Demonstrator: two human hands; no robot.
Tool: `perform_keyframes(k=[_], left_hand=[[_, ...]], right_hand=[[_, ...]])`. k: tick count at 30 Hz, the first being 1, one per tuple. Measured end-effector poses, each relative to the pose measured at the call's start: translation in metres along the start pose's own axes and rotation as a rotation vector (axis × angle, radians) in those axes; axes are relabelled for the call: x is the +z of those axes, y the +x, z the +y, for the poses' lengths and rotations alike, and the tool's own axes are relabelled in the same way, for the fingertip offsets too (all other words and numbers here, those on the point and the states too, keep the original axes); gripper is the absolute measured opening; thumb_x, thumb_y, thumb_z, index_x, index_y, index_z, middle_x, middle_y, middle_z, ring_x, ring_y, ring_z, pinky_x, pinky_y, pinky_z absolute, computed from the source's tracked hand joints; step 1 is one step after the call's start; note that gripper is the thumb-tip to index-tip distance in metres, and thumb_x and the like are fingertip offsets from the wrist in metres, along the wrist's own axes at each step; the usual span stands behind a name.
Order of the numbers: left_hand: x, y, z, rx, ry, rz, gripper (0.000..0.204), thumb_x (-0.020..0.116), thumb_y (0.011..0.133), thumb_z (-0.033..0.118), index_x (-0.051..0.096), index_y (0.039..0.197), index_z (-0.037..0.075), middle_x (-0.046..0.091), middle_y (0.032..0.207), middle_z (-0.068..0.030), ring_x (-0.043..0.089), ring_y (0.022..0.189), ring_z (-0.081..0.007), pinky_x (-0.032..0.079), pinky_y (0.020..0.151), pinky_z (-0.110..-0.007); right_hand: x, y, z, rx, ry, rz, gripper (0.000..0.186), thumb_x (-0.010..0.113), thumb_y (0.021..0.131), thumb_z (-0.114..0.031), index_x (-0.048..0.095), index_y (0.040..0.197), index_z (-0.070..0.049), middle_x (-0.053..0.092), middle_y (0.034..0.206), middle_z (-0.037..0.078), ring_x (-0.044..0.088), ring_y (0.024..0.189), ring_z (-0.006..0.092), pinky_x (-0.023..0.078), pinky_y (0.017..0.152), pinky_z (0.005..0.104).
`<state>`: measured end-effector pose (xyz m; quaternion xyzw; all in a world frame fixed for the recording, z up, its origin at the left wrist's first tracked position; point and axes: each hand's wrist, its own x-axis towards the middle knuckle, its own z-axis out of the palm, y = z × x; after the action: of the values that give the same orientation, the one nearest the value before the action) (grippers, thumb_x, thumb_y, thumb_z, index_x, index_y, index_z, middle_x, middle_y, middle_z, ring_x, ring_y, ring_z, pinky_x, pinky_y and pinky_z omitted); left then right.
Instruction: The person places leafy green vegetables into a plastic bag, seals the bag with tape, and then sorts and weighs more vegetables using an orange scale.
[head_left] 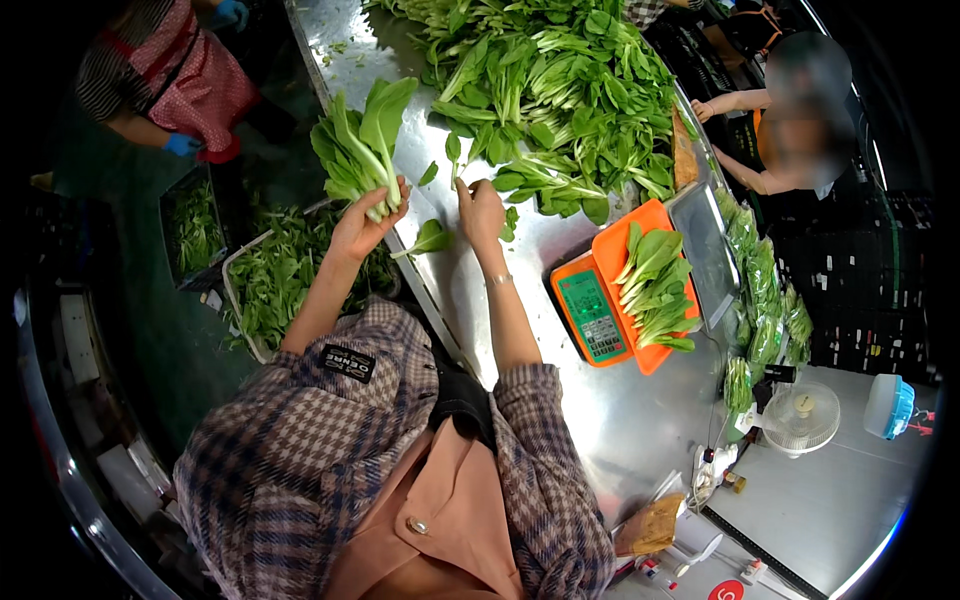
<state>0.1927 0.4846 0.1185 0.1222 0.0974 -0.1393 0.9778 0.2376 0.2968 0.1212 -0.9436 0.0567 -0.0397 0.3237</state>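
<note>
I find the left hand (365, 225) grasping a bok choy bunch (362, 145) at the counter's (470, 320) left edge, leaves pointing away; right hand (482, 212) lies rightward, its grip on a small leaf (453, 148) unconfirmed.

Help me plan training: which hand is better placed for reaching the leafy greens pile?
Probably the right hand: it's closer to the leafy greens pile with, apparently, just a small leaf; the left hand holds a leafy bunch.

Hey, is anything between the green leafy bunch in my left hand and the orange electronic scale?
Yes: your bare right hand is between the green leafy bunch and the orange scale. A loose green leaf lies on the shiny metal table, toward your left hand.
</note>
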Motion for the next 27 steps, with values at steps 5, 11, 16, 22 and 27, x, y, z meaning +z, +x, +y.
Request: perform_keyframes(k=[5, 11, 16, 22, 27], left_hand=[[-0.003, -0.001, -0.003, 0.029, 0.132, -0.030, 0.037, 0.052, 0.079, 0.002, 0.041, 0.113, -0.006, 0.051, 0.105, -0.0129, 0.051, 0.093, -0.0236, 0.047, 0.079, -0.037], [-0.003, -0.010, 0.016, 0.125, 0.214, -0.120, 0.044, 0.055, 0.078, 0.003, 0.036, 0.118, 0.002, 0.049, 0.107, -0.0117, 0.050, 0.093, -0.0213, 0.045, 0.080, -0.038], [-0.009, -0.002, 0.000, 0.092, 0.197, -0.056, 0.044, 0.055, 0.079, 0.005, 0.036, 0.119, 0.003, 0.048, 0.109, -0.0122, 0.051, 0.093, -0.0213, 0.045, 0.080, -0.040], [-0.003, -0.021, 0.004, 0.054, 0.355, 0.053, 0.036, 0.057, 0.077, 0.007, 0.046, 0.110, -0.001, 0.054, 0.100, -0.0099, 0.054, 0.089, -0.0206, 0.048, 0.079, -0.041], [-0.002, -0.039, -0.003, 0.057, 0.420, 0.104, 0.035, 0.056, 0.079, 0.007, 0.046, 0.111, -0.001, 0.055, 0.100, -0.0098, 0.054, 0.091, -0.0205, 0.047, 0.079, -0.040]], right_hand=[[0.034, 0.027, 0.023, -0.071, -0.080, 0.106, 0.021, 0.058, 0.070, -0.020, 0.051, 0.073, 0.000, 0.056, 0.071, 0.016, 0.056, 0.071, 0.0345, 0.044, 0.063, 0.0419], [0.014, 0.004, 0.003, -0.290, 0.469, -0.483, 0.022, 0.058, 0.070, -0.019, 0.057, 0.080, 0.001, 0.059, 0.065, 0.014, 0.056, 0.058, 0.0234, 0.045, 0.057, 0.0322], [-0.020, 0.113, 0.027, -0.056, 0.213, 0.225, 0.036, 0.062, 0.071, -0.026, 0.053, 0.089, 0.004, 0.057, 0.080, 0.019, 0.054, 0.075, 0.0291, 0.043, 0.069, 0.0360], [0.001, 0.187, 0.029, -0.080, -0.070, 0.230, 0.048, 0.067, 0.064, -0.029, 0.047, 0.091, 0.005, 0.052, 0.092, 0.024, 0.046, 0.093, 0.0389, 0.039, 0.080, 0.0426], [-0.027, 0.144, 0.019, -0.180, -0.057, 0.217, 0.036, 0.062, 0.063, -0.017, 0.048, 0.086, 0.006, 0.052, 0.083, 0.024, 0.050, 0.078, 0.0372, 0.040, 0.070, 0.0448]])
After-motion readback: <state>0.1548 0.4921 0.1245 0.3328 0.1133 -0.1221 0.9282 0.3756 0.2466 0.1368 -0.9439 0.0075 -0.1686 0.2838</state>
